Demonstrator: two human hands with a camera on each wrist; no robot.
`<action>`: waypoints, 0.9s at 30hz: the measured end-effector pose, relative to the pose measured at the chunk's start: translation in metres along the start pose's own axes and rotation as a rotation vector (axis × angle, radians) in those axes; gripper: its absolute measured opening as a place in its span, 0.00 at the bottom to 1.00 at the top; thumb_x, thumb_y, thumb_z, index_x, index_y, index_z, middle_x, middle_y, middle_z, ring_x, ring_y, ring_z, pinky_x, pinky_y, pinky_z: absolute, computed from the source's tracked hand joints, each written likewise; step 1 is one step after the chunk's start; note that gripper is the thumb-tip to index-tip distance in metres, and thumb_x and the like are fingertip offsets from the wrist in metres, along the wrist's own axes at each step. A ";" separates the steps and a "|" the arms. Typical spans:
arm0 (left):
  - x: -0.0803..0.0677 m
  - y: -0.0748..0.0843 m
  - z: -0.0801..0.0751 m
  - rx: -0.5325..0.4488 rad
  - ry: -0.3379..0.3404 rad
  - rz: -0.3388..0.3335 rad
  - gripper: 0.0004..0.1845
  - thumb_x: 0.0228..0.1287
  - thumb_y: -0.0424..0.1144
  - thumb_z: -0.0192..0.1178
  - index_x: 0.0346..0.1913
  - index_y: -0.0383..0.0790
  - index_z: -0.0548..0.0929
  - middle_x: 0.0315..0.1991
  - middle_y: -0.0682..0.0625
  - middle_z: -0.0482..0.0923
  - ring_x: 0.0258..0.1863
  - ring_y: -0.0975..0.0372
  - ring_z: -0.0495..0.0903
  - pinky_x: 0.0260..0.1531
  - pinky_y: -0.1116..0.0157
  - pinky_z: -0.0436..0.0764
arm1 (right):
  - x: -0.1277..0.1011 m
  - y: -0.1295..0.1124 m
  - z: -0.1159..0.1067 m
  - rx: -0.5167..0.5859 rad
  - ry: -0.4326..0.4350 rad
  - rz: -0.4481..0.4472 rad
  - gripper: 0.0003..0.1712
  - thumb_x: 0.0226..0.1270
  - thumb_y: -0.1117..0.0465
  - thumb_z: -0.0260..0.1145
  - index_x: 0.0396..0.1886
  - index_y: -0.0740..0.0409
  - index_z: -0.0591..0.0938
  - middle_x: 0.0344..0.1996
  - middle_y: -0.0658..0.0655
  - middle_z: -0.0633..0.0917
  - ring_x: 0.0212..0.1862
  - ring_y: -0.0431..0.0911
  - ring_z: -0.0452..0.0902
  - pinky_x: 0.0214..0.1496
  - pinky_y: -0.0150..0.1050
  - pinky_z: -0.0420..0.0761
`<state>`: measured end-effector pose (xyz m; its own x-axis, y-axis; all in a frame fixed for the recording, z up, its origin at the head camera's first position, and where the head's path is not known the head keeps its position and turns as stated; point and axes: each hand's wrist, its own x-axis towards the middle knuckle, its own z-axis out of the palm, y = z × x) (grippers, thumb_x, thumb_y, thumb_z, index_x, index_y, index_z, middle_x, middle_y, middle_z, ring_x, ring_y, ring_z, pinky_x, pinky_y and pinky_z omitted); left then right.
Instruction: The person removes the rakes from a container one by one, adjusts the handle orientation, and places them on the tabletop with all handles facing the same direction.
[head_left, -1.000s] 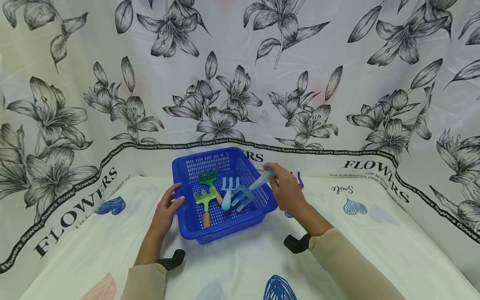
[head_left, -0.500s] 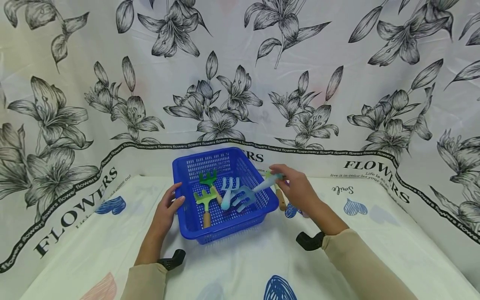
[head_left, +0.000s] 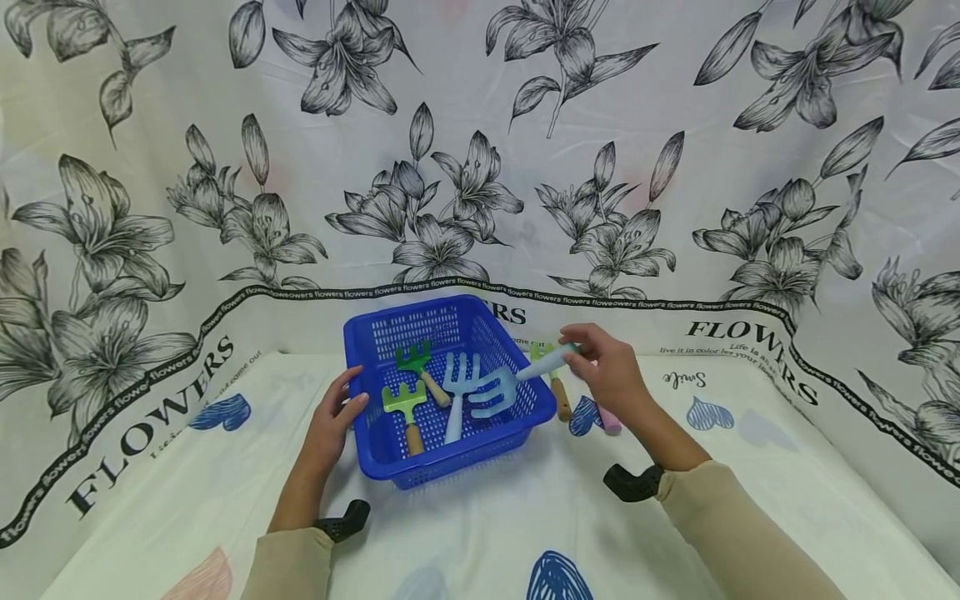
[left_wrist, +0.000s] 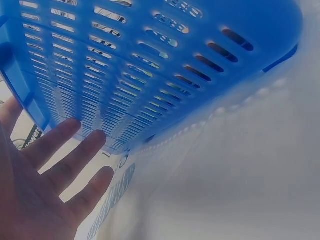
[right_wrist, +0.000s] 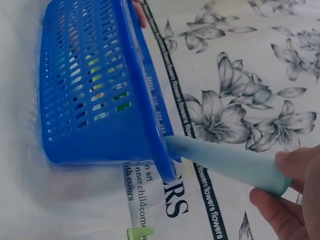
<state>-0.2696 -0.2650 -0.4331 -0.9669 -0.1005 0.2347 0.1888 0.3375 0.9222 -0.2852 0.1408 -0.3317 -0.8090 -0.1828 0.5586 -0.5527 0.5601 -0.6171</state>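
Floral cloth: right hand pinching blue rake, now lifted over basket rim; flat left hand steadies.

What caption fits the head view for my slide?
Right hand holds a blue toy rake by its handle over the blue basket's rim while the left hand touches the basket's side.

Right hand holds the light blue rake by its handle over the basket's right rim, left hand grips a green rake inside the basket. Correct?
Not quite. The left hand holds no rake; its open fingers rest against the blue basket's outer left wall, as the left wrist view shows. The right hand does hold the light blue rake by its handle.
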 end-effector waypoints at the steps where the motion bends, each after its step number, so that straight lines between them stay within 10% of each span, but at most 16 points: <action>1: 0.000 0.000 0.000 -0.001 0.000 0.002 0.34 0.71 0.56 0.51 0.76 0.57 0.56 0.74 0.41 0.54 0.69 0.40 0.59 0.61 0.39 0.62 | 0.000 0.001 -0.002 0.018 0.017 0.016 0.19 0.66 0.67 0.66 0.56 0.56 0.79 0.46 0.55 0.86 0.40 0.49 0.83 0.42 0.41 0.84; 16: 0.000 0.000 -0.001 -0.027 -0.017 0.025 0.31 0.73 0.51 0.49 0.76 0.53 0.56 0.74 0.37 0.54 0.69 0.37 0.58 0.61 0.37 0.61 | -0.009 0.022 -0.025 0.158 0.206 0.201 0.15 0.68 0.55 0.66 0.49 0.58 0.84 0.37 0.61 0.87 0.34 0.39 0.84 0.27 0.30 0.70; 27: -0.001 0.001 0.000 -0.020 -0.012 0.021 0.31 0.73 0.51 0.49 0.76 0.54 0.56 0.73 0.38 0.55 0.68 0.38 0.59 0.61 0.37 0.62 | -0.020 0.037 -0.039 0.144 0.242 0.277 0.20 0.69 0.49 0.65 0.52 0.57 0.84 0.37 0.59 0.87 0.38 0.38 0.84 0.42 0.29 0.76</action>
<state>-0.2687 -0.2645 -0.4323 -0.9647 -0.0818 0.2505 0.2125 0.3203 0.9232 -0.2816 0.1968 -0.3437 -0.8701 0.1649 0.4644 -0.3570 0.4388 -0.8246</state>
